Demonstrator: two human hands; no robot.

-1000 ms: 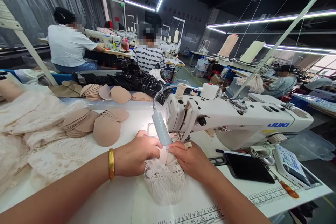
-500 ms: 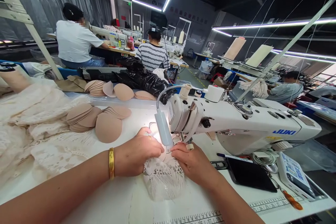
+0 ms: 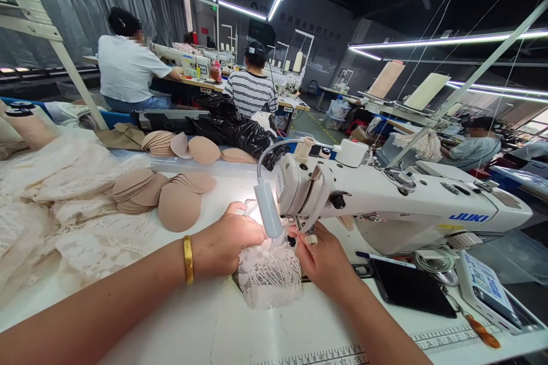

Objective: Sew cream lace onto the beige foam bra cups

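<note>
nearby, beige discs (image 3: pixel 180 211), black device (image 3: pixel 413 288), lamp (image 3: pixel 268 209) apparently hiding some lace (image 3: pixel 270 276)

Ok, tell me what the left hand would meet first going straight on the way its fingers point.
From the left hand, the grey lamp tube probably comes first, its lower end just to the right; depth is unclear, so the hand might pass beneath.
</note>
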